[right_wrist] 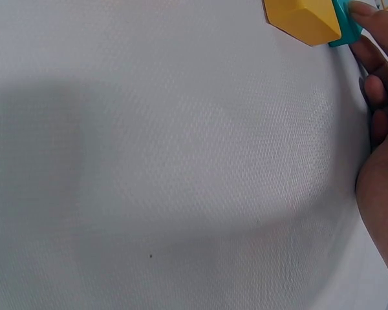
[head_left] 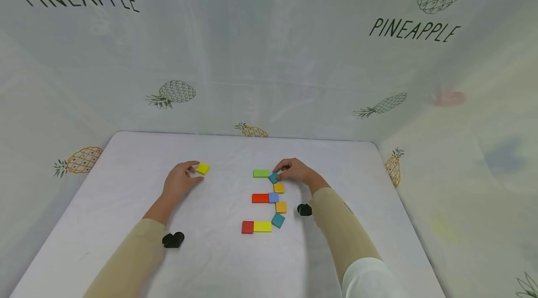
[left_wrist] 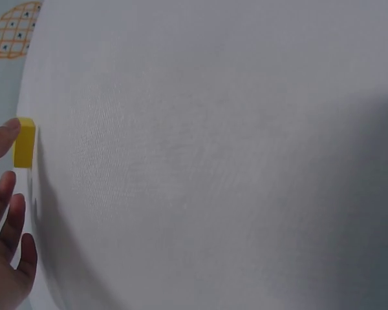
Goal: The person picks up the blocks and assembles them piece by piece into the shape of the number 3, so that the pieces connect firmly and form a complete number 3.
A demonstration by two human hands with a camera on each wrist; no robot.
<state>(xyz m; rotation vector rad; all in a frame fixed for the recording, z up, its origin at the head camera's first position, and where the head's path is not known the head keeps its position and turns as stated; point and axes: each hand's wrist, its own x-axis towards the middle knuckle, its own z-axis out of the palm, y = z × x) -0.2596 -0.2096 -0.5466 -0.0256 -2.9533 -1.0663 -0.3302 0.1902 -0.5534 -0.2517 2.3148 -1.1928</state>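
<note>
My right hand [head_left: 296, 171] pinches a teal block [head_left: 273, 178] between thumb and finger, at the right end of a green block [head_left: 261, 173]. In the right wrist view, that teal block [right_wrist: 346, 23] stands against a yellow-orange block [right_wrist: 304, 18]. Over on the left, my left hand [head_left: 178, 180] has its thumb and forefinger spread about a yellow block [head_left: 203, 168]. The left wrist view shows one fingertip right at the edge of this yellow block [left_wrist: 24, 145], while the other fingers [left_wrist: 13, 223] stay apart from it.
Below the teal block runs a column of orange [head_left: 279, 188], blue [head_left: 273, 198], orange [head_left: 281, 207] and teal [head_left: 278, 220] blocks. Long red [head_left: 260, 198] and yellow [head_left: 262, 227] blocks extend leftward, with a red square [head_left: 247, 227] at the end. A pineapple-print curtain [head_left: 269, 55] backs the white table [head_left: 218, 260].
</note>
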